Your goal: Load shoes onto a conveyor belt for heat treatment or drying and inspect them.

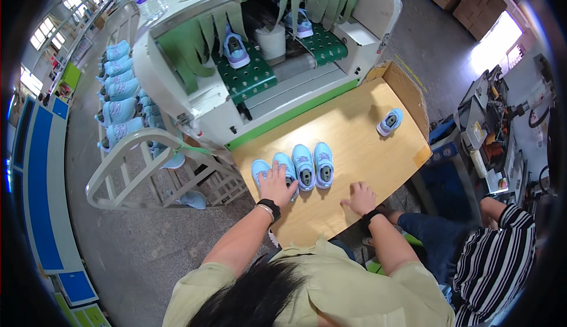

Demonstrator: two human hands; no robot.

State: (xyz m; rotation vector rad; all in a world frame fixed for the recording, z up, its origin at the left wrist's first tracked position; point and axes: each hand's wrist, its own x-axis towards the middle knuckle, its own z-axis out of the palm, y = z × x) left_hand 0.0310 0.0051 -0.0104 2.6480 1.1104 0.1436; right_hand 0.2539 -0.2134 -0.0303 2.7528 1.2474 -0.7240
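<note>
Light-blue sneakers stand side by side on the left part of a wooden table. My left hand [274, 186] lies with spread fingers over the two leftmost ones, a sneaker [259, 166] at the end and its neighbour [284, 160], partly hiding both. Close to their right stand a third sneaker [303, 164] and a fourth sneaker [323, 163], toes pointing away from me. My right hand [360, 198] rests on the bare tabletop [354, 156] to the right of the row, fingers apart and holding nothing. Apart from these, a single sneaker [390, 121] sits at the table's far right.
Beyond the table, a machine [207, 108] with hanging green strips has sneakers on its green perforated belts [248, 82]. A rack [118, 179] with blue shoes stands at left. Cardboard [407, 91] borders the table's right end. A person in a striped shirt [496, 262] is at right.
</note>
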